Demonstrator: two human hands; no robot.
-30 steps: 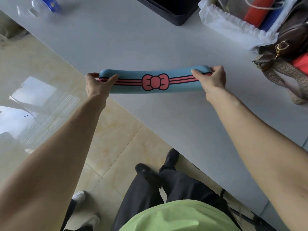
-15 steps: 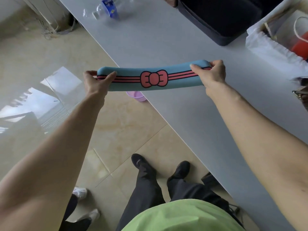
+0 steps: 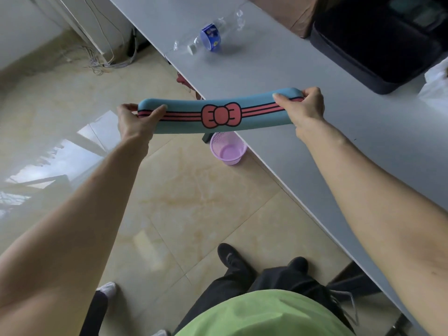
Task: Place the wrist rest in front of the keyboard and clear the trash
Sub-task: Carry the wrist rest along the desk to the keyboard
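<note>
Carrying wrist rest [image 3: 219,115] off the table's [image 3: 327,132] near-left edge, sagging mid-span. Left hand [image 3: 135,123] pinches left end, right hand [image 3: 304,106] right end. No keyboard in view. Advice: hold level, set down flat; crushed bottle [image 3: 209,37] far, purple bin [image 3: 228,151] below.

**Surfaces and materials**

Matt, smooth blue wrist rest [image 3: 218,115] with a soft, foam-like look. Matt grey table [image 3: 339,122]. Clear, crinkled plastic bottle [image 3: 211,38] at 12 o'clock. Lilac plastic mesh basket [image 3: 229,151]. Glossy, reflective beige tile floor [image 3: 194,202]. Matt black case [image 3: 378,44] at 1 o'clock.
</note>
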